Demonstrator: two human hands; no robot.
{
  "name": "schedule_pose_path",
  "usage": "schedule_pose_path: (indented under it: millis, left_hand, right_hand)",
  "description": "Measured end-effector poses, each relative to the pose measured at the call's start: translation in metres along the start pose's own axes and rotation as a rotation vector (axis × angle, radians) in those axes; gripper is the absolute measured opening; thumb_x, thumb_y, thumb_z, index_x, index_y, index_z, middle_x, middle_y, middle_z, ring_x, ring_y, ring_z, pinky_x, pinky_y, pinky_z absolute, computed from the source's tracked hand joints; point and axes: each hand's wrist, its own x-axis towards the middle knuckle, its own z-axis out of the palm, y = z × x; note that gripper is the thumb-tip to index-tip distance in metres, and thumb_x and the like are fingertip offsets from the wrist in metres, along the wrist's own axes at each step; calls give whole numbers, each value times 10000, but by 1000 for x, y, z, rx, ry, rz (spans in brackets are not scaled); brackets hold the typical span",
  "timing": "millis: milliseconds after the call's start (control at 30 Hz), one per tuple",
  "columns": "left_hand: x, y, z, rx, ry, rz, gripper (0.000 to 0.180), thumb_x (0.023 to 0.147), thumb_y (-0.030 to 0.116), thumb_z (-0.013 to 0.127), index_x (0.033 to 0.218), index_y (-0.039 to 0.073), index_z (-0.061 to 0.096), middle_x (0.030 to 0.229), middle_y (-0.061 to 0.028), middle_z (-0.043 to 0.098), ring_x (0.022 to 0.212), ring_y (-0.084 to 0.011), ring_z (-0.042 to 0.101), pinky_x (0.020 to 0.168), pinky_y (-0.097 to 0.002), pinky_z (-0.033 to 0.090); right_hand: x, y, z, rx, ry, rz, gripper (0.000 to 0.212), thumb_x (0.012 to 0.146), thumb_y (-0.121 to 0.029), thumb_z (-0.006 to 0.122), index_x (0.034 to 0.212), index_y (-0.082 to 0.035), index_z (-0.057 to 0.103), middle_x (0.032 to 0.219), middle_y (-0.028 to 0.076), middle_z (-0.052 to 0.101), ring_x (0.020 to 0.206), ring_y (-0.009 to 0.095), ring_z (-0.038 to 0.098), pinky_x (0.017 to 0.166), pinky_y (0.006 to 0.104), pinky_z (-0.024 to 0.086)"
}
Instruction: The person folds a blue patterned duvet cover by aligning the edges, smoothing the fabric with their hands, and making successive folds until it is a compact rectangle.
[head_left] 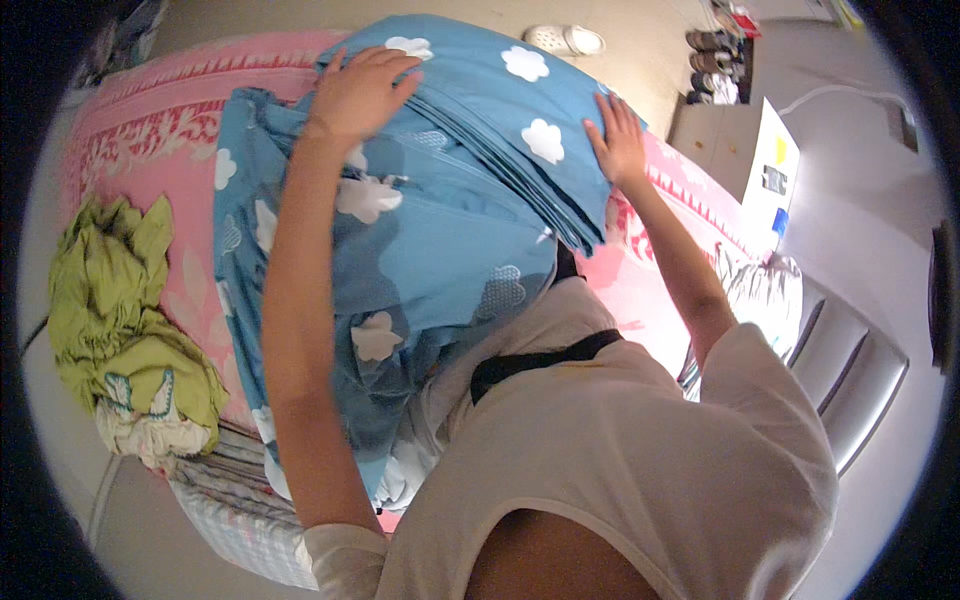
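Note:
A blue bed cover point(460, 250) with white clouds spreads over the bed in front of me. Its far part is folded into a flat, layered stack point(470, 65) whose edges run diagonally toward the right. My left hand point(360, 95) lies on the far left of this folded part, palm down with the fingers apart. At the right end of the stack, my right hand point(618, 142) rests with outstretched fingers on the cloth. Neither hand grips the fabric. The near part of the cover is loose and wrinkled, running up to my legs and partly hidden by my left forearm.
Beneath lies a pink patterned bedspread point(185, 85). Crumpled green cloth point(110, 290) sits at the left, above checked fabric point(245, 530). A pale clog point(565, 40) is on the floor beyond. Shoes point(715, 65), a cabinet point(712, 140) and a padded headboard point(850, 360) stand to the right.

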Motion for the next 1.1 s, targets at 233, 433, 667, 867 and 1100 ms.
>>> schedule_pose_path:
  millis: [233,433,667,867,1100]
  left_hand:
    - [-81,20,-40,121,219,-159,365,857,340,536,1169,153,566,1263,-62,508,1181,-247,447,958,-433,352]
    - [-106,30,-61,-16,230,-116,331,850,344,559,1044,75,562,1124,-70,535,1106,-270,474,926,-412,374]
    - [-166,12,-50,47,450,-325,461,874,339,528,1250,83,455,1264,-136,471,1177,-304,434,1000,-484,278]
    - [-326,-42,-19,145,82,-1139,642,817,477,564,1334,145,377,1349,-148,388,1268,-296,347,1007,-593,227]
    - [-410,-53,-26,-903,320,-1128,572,743,368,704,1157,-2,568,1076,-131,619,991,-234,579,893,-308,424]
  right_hand:
    - [4,-68,-24,82,158,-155,445,898,-337,476,1280,-109,456,1368,132,396,1321,293,275,1092,485,74]
    - [3,-170,-60,607,81,-382,301,852,-202,569,1113,-52,568,1123,137,578,1119,307,491,980,400,341]
    - [-2,-267,-84,648,-2,-807,437,806,-272,632,1142,-9,540,1158,186,531,1086,347,481,948,401,372]
    - [20,-334,-72,461,-79,-813,740,725,-353,713,1304,-14,403,1242,208,474,1169,349,430,1003,385,338]
    - [105,-403,-28,662,-445,-565,612,717,-227,716,1196,69,475,1119,207,568,1006,286,577,873,379,471]
